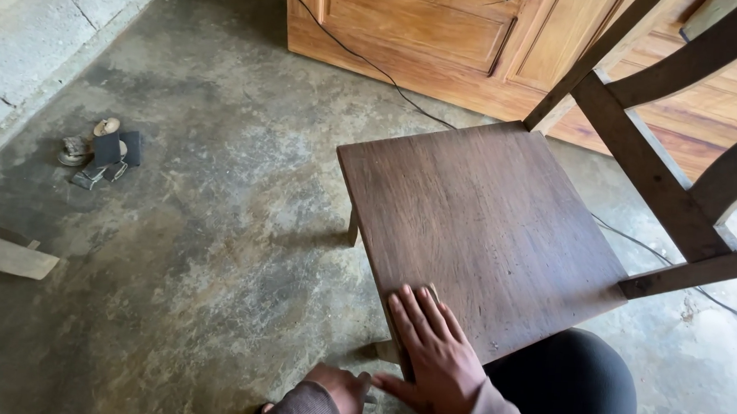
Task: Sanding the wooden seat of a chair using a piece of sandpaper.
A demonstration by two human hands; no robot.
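1. Head view, the work: a dark-stained wooden chair (485, 230) stands on a stained concrete floor (198, 248), its seat facing the camera and its slatted back rising at the right edge of the picture.

2. Head view, right hand (436, 353): it lies flat on the near corner of the seat, fingers stretched out and close together, palm down. A thin pale edge shows just past the fingertips, perhaps a sheet of abrasive paper under the palm; I cannot tell for sure.

3. Head view, left hand (338, 394): it sits lower, beside the seat's near edge, fingers curled inward. It seems to grip something at or under the corner, possibly the chair leg, but what it closes on is hidden.

4. Head view, surroundings: a black cable (359, 59) runs across the floor past a varnished wooden door panel (445, 35) leaning behind the chair. A small heap of dark blocks and scraps (102, 151) lies well apart to the left, and a pale wooden offcut (5, 251) rests at the left edge. The person's dark-clad knee (569, 385) is just under the seat.

5. Risks, as a judgement: pressing on one corner could tip or skate the chair on the hard floor if the lower hand loosens. Uneven pressure could leave the finish patchy.
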